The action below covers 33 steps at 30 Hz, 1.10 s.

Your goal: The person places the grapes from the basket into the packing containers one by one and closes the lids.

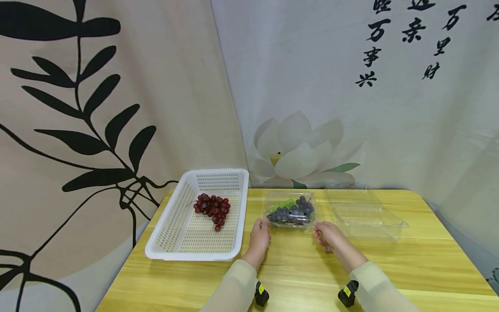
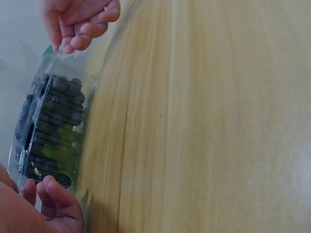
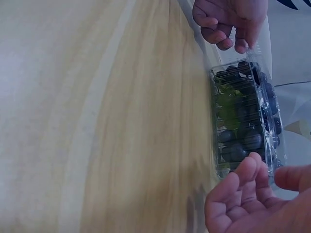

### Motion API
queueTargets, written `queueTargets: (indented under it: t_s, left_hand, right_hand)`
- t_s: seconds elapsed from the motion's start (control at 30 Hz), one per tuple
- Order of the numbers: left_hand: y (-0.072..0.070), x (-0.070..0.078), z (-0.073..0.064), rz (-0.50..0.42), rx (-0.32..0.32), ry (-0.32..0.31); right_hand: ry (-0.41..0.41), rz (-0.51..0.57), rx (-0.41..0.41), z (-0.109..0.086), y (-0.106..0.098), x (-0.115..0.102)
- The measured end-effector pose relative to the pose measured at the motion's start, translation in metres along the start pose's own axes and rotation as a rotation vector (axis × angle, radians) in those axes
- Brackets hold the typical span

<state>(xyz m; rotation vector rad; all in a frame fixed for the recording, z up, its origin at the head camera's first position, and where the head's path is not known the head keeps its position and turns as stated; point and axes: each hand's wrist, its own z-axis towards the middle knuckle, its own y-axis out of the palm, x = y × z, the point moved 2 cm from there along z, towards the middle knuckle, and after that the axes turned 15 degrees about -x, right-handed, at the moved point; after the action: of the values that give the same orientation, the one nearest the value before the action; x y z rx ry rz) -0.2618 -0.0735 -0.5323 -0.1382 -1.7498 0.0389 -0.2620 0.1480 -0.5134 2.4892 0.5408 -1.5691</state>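
Observation:
A clear plastic box (image 1: 291, 212) holds dark grapes (image 1: 292, 214) and a few green grapes (image 1: 282, 204); whether its lid is fully closed I cannot tell. My left hand (image 1: 260, 238) pinches the box's near left corner between thumb and finger, as the right wrist view shows. At the near right corner, my right hand (image 1: 329, 236) pinches the rim, plainest in the left wrist view. In that view the ribbed side of the box (image 2: 60, 126) shows grapes pressed behind it. The other fingers of both hands are loosely bent.
Left of the box stands a white perforated basket (image 1: 195, 256) with a bunch of red grapes (image 1: 212, 208) inside. To the right sits another clear plastic container (image 1: 370, 216) with its lid raised. A patterned curtain (image 1: 312, 65) hangs behind the wooden table (image 1: 304, 277).

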Motion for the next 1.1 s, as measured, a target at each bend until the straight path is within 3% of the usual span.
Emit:
queueTargets:
  t_s: [0.27,0.5,0.63,0.73,0.87,0.93,1.0,1.1]
  left_hand:
    - [0.003,-0.001,-0.001,-0.01,0.027,0.005]
    - [0.008,-0.003,-0.015,-0.106,-0.066,-0.065]
    - [0.011,0.001,-0.028,-0.082,-0.143,-0.078]
    - [0.013,0.01,-0.041,0.003,-0.233,-0.077]
    - [0.012,0.03,-0.06,0.191,-0.393,-0.022]
    - [0.008,0.043,-0.068,0.297,-0.474,0.024]
    - [0.002,0.057,-0.074,0.387,-0.536,0.071]
    - [-0.01,0.078,-0.079,0.495,-0.585,0.145]
  right_hand:
    - [0.004,0.0,0.008,0.002,0.0,0.001]
    - [0.03,-0.001,-0.064,-0.015,0.005,-0.001]
    - [0.016,-0.087,-0.096,-0.036,0.005,-0.009]
    - [-0.01,-0.195,-0.131,-0.058,0.0,-0.021]
    - [-0.107,-0.403,-0.148,-0.09,-0.015,-0.042]
    - [-0.17,-0.539,-0.092,-0.104,-0.027,-0.055]
    - [-0.225,-0.67,0.016,-0.114,-0.044,-0.065]
    - [-0.266,-0.804,0.183,-0.122,-0.078,-0.069]
